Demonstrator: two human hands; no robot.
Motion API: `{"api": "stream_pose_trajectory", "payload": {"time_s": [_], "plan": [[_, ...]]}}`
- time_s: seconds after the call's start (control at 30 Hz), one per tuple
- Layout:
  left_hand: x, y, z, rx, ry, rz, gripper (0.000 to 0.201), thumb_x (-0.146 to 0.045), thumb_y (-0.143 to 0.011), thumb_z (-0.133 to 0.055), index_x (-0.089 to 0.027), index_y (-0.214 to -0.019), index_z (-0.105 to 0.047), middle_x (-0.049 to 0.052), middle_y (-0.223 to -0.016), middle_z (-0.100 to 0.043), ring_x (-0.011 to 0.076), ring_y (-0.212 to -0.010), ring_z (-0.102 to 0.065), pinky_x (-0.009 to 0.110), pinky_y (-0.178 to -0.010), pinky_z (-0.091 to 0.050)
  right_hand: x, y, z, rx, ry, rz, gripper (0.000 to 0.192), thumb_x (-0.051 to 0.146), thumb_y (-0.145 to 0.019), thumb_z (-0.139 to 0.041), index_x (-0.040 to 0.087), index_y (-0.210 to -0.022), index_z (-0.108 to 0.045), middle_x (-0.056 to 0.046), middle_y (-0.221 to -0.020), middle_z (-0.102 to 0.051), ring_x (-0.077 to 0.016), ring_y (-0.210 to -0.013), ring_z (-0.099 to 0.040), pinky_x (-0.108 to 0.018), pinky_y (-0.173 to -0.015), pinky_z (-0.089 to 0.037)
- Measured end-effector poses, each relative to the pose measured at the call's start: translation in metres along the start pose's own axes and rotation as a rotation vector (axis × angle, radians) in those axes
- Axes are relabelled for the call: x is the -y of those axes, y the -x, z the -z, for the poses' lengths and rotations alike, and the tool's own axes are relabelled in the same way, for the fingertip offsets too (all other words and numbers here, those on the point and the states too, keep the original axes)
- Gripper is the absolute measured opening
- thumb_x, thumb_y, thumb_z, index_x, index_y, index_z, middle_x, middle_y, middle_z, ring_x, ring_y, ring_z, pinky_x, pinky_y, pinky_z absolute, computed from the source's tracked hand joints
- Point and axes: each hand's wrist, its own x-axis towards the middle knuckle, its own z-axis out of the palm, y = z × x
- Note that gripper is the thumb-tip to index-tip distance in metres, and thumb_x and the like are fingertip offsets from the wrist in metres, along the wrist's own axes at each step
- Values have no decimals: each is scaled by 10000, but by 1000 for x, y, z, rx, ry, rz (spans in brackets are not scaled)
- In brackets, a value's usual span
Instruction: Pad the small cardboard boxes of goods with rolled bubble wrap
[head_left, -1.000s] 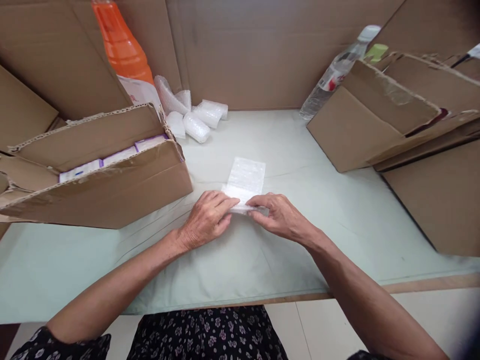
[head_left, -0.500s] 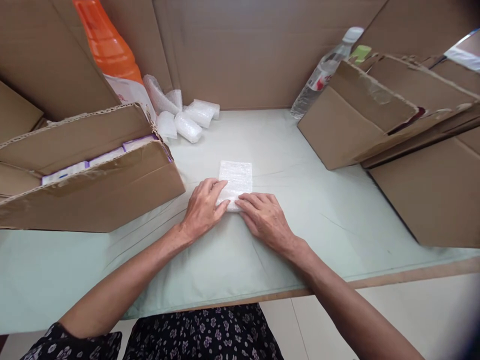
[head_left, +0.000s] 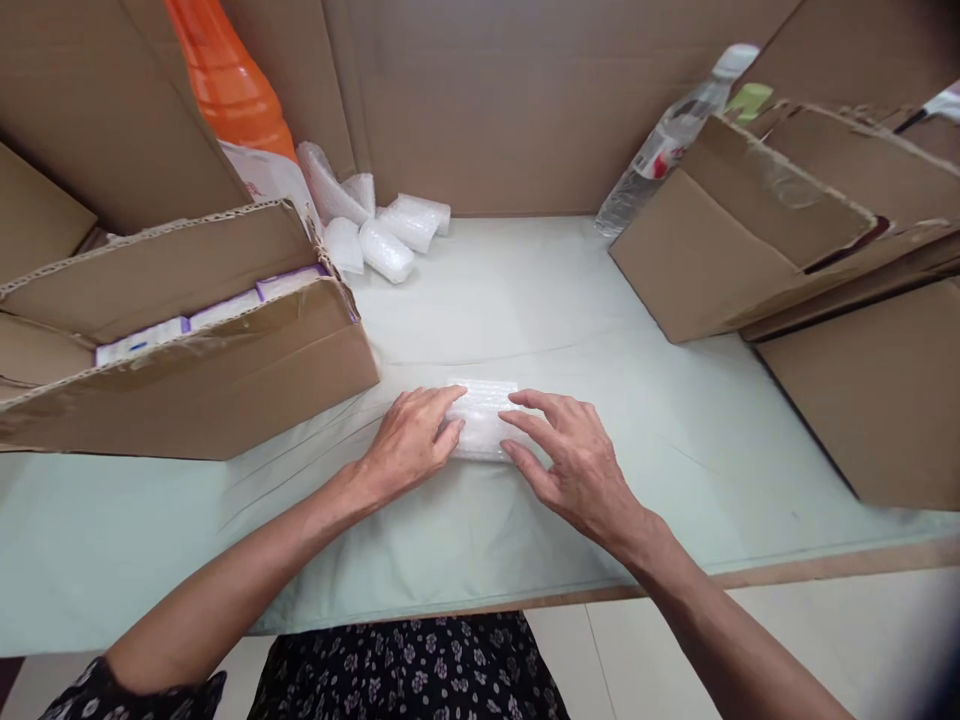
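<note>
A small piece of clear bubble wrap (head_left: 484, 415), folded into a flat strip, lies on the cloth in front of me. My left hand (head_left: 412, 435) holds its left end, with the forefinger along the top edge and the thumb lower down. At the right end, my right hand (head_left: 574, 455) hovers with thumb and fingers spread. Its fingertips are at the edge of the wrap, and I cannot tell whether they touch it. Whether anything lies inside the wrap does not show.
Several bubble-wrap rolls (head_left: 388, 250) lie at the back left beside an orange bottle (head_left: 240, 100). An open cardboard box (head_left: 300, 370) with purple-edged white packs stands left. On the right are more cardboard boxes (head_left: 697, 255) and a clear water bottle (head_left: 667, 145).
The bubble wrap has gone from a squarer sheet to a shorter strip nearer me. My right hand has moved right and its fingers have spread; the left still touches the wrap.
</note>
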Motion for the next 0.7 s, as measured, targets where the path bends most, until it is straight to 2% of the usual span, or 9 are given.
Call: {"api": "stream_pose_trajectory", "payload": {"time_s": [0.1,0.17,0.27,0.33,0.4,0.5,0.6,0.7], "plan": [[-2,-10,-3,10,-39,99,379,-186,-918,-538,-123,-1278,-638,143,-1156,-698,295,-1085,-649,473,-979,-493,4,-4,-8,83,153,101,213,232,-948,-607,168,-1144,-661,-130,-1206,-712,-288,-1025,-650,-436,-863,-474],[-3,-6,0,-15,42,170,404,-252,-923,-552,-138,-1305,-618,130,-1135,-672,268,-1011,-645,446,-917,-518,2,-5,-16,112,175,113,219,181,-935,-596,156,-1143,-661,-119,-1147,-733,-277,-963,-652,-418,-822,-476],[-2,14,5,-111,332,356,547,-362,-904,-590,-173,-1412,-513,127,-1227,-622,223,-959,-634,378,-802,-546,-7,-6,-25,63,57,43,227,164,-951,-560,159,-1153,-663,-101,-1094,-755,-259,-956,-670,-393,-795,-493],[-2,28,7,-161,577,474,662,-375,-877,-617,-170,-1473,-416,149,-1301,-589,221,-1023,-640,374,-843,-555,-10,-6,-27,13,-59,-37,224,201,-969,-546,175,-1156,-668,-90,-1069,-766,-253,-961,-690,-392,-810,-510],[-5,37,5,-143,813,540,771,-347,-846,-647,-150,-1516,-320,174,-1338,-577,236,-1114,-644,403,-952,-543,-6,-6,-26,-11,-184,-120,232,248,-979,-543,192,-1162,-675,-83,-1076,-770,-247,-973,-704,-394,-841,-526],[-13,40,-2,-82,1010,534,829,-274,-821,-660,-148,-1537,-261,175,-1372,-581,253,-1217,-624,429,-1063,-500,10,-10,-20,61,-415,-216,251,304,-969,-561,211,-1164,-688,-61,-1065,-776,-219,-920,-717,-353,-801,-545],[-19,39,-8,-99,995,494,772,-216,-844,-613,-149,-1535,-275,153,-1343,-615,243,-1215,-627,434,-1069,-504,22,-13,-12,208,-620,-282,241,324,-947,-573,212,-1112,-711,-41,-995,-775,-194,-845,-708,-302,-716,-537],[-19,43,-8,-108,935,456,755,-194,-864,-584,-146,-1548,-270,145,-1301,-639,227,-1156,-656,424,-1028,-537,21,-15,-4,307,-726,-313,263,373,-926,-610,208,-1102,-715,-58,-1057,-758,-208,-939,-699,-313,-794,-555]]}}
